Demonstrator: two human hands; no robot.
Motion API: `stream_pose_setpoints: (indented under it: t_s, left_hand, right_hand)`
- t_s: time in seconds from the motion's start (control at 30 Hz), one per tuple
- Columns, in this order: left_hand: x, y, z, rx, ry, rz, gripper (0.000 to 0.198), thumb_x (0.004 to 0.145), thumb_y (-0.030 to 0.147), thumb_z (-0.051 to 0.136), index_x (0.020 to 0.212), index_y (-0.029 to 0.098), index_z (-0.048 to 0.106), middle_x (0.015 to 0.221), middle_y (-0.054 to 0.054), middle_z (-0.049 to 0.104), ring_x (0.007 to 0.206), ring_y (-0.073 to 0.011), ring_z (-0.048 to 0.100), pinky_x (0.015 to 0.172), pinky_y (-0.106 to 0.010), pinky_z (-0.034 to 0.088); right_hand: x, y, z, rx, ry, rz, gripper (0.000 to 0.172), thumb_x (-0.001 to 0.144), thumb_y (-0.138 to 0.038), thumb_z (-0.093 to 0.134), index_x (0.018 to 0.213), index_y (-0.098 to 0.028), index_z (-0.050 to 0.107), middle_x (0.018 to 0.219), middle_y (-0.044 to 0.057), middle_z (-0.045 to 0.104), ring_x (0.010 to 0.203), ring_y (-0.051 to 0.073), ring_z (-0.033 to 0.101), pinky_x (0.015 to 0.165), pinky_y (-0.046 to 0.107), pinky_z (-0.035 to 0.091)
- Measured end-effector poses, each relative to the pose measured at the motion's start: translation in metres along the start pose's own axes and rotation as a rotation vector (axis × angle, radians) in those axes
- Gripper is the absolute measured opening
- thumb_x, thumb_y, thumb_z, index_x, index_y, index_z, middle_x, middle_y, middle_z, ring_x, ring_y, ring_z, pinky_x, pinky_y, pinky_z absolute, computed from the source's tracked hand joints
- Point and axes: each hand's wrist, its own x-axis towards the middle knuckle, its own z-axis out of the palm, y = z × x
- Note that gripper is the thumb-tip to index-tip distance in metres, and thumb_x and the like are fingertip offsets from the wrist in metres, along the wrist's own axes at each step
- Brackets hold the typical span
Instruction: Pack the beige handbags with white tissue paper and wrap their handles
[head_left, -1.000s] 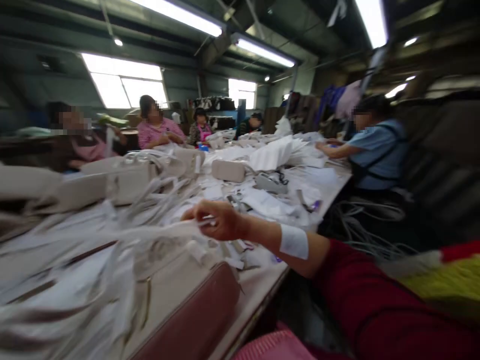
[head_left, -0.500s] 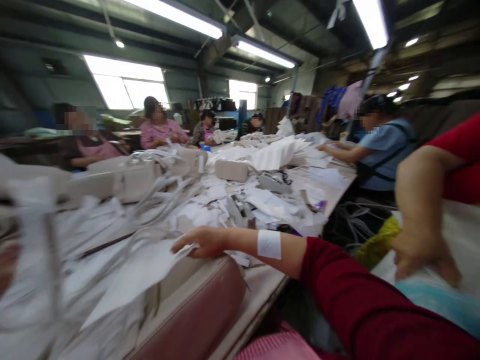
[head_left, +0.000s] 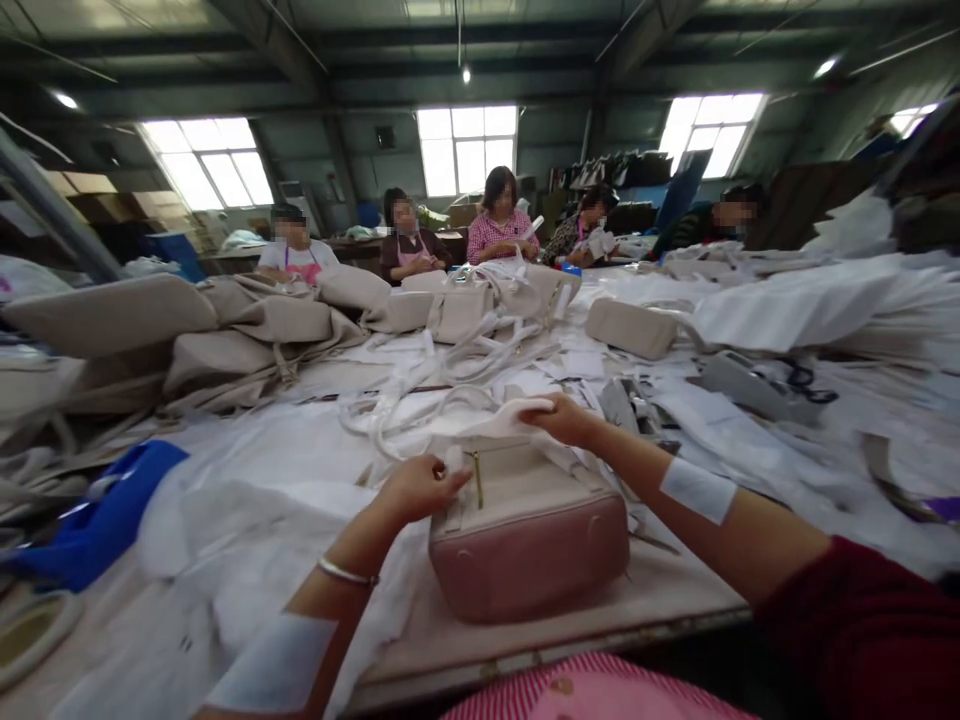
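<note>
Right fingers (head_left: 537, 414) pinching a soft white sheet (head_left: 487, 421), left fingers (head_left: 450, 488) bunched narrow, can't tell on what. Pink-and-beige bag (head_left: 529, 565) sits near the front edge of the bench (head_left: 667, 588). Reckon I'm handling the sheet at its far side; next move calls for gentle, even tension imo.

We distinguish a bag (head_left: 529, 535) in cream and dusty rose with gold-toned trim (head_left: 478, 480); a white sheet (head_left: 491, 420); a silvery bangle (head_left: 346, 574); a maroon sleeve (head_left: 862, 610); a pink apron (head_left: 600, 695), its edge striped; and a co-worker's pink checked shirt (head_left: 495, 236).
</note>
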Motion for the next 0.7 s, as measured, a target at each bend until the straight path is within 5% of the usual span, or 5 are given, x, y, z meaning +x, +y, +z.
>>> stream_pose_setpoints:
  t_s: [0.13,0.27,0.43,0.57,0.7]
  left_hand:
    - [0.022,0.009,0.011,-0.003,-0.033,-0.079,0.023,0.061,0.038,0.069,0.066,0.015,0.066,0.064,-0.007,0.065,0.062,-0.0220,0.060,0.055,-0.028,0.038]
    - [0.005,0.006,0.006,-0.105,-0.013,-0.044,0.017,0.070,0.029,0.060,0.080,0.015,0.064,0.074,-0.005,0.067,0.070,-0.0206,0.062,0.059,-0.027,0.044]
    - [-0.053,0.006,-0.017,-0.562,0.007,0.386,0.025,0.081,0.033,0.064,0.099,0.017,0.057,0.090,-0.005,0.066,0.080,-0.0178,0.063,0.072,-0.029,0.051]
    - [-0.086,0.013,-0.025,-0.340,0.276,0.595,0.013,0.080,0.018,0.070,0.087,0.020,0.059,0.099,-0.006,0.063,0.090,-0.0176,0.062,0.077,-0.029,0.050]
    - [-0.092,0.020,-0.019,-0.038,0.550,0.741,0.018,0.076,0.011,0.070,0.089,0.021,0.064,0.133,-0.012,0.047,0.131,-0.0327,0.041,0.103,-0.047,0.041]
  right_hand:
    - [0.002,0.004,-0.009,0.058,-0.079,-0.035,0.024,0.065,-0.036,0.074,0.074,-0.014,0.075,0.072,0.001,0.071,0.070,0.017,0.062,0.068,0.028,0.050]
    - [0.006,0.015,-0.028,0.143,0.020,-0.017,0.032,0.069,-0.038,0.073,0.091,-0.015,0.075,0.088,0.005,0.074,0.081,0.020,0.066,0.081,0.035,0.052]
    - [0.011,0.020,-0.034,0.216,0.027,0.025,0.043,0.070,-0.044,0.072,0.102,-0.015,0.072,0.098,0.008,0.074,0.088,0.023,0.067,0.085,0.040,0.053]
    - [0.006,0.006,-0.035,0.164,-0.114,0.041,0.033,0.062,-0.036,0.079,0.085,-0.012,0.075,0.081,0.006,0.073,0.075,0.020,0.065,0.076,0.036,0.052]
    - [-0.005,-0.011,-0.038,0.039,-0.420,0.016,0.027,0.065,-0.033,0.077,0.078,-0.010,0.075,0.071,0.003,0.070,0.067,0.016,0.061,0.068,0.029,0.049]
